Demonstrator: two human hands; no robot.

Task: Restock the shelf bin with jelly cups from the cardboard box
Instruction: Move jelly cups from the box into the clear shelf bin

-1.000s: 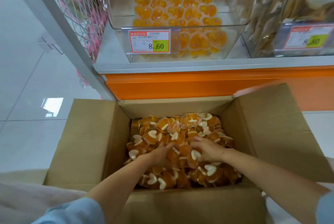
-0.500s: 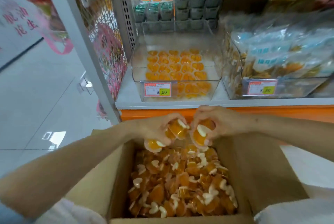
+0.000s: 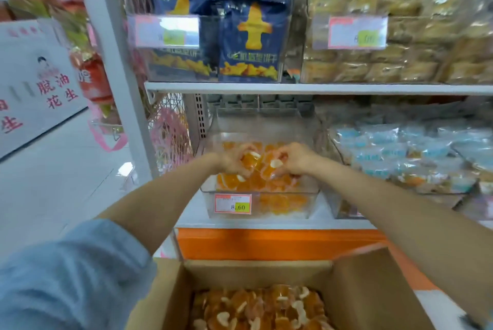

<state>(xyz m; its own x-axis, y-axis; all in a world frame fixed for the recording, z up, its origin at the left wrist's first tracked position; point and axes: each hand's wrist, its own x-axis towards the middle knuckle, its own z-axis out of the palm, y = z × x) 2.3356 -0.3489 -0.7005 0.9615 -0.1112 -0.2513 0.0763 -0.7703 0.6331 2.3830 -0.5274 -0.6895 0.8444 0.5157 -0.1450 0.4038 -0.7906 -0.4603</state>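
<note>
A clear plastic shelf bin [image 3: 312,197] holds a low layer of orange jelly cups [image 3: 274,200] and carries a price tag reading 8.60. Both my hands are over the bin's open top, side by side. My left hand [image 3: 231,160] grips a bunch of orange jelly cups [image 3: 249,160] with white heart-shaped pieces. My right hand [image 3: 297,157] grips more of the same jelly cups [image 3: 276,164]. Below me the open cardboard box [image 3: 170,295] is full of jelly cups [image 3: 256,308].
A white shelf board [image 3: 293,88] hangs close above the bin. Blue snack bags [image 3: 249,39] and wrapped pastries [image 3: 400,63] stand on it. Another clear bin with bagged snacks [image 3: 405,153] stands right of the jelly bin. A white shelf post [image 3: 125,105] rises at the left.
Both hands dug into the box, closed on jelly cups, lifted them out and have moved up and forward over the shelf bin. The view has tilted upward.
</note>
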